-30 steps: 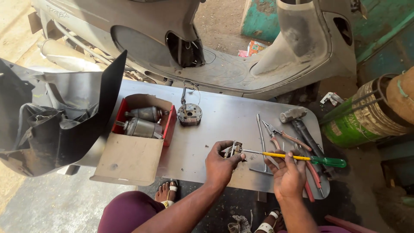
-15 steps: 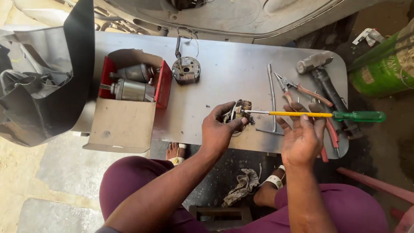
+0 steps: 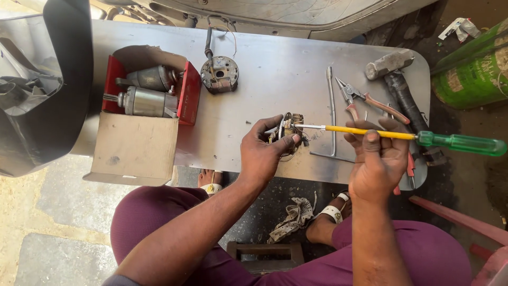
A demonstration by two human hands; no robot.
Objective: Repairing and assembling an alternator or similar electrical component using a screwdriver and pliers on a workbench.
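Two bare hands work over a grey metal table [image 3: 264, 63]. At nine o'clock a black plastic cover [image 3: 58, 100] lies at the table's edge, and beside it an open red box [image 3: 188, 92] holds two cylindrical motors [image 3: 145, 100]. At twelve o'clock from the hands lies a round wired coil plate [image 3: 219, 74]. The left hand [image 3: 264, 153] has its grip pinched on a small metal part [image 3: 290, 127], thumb and fingers pressed around it, just above the table near its front edge. The right hand [image 3: 378, 159] has its grip curled around the yellow shaft of a screwdriver [image 3: 423, 137]; its tip touches the part and its green handle points toward three o'clock. Behind the right hand lie a T-shaped wrench [image 3: 331, 106], pliers [image 3: 365, 98] and a hammer [image 3: 394, 74].
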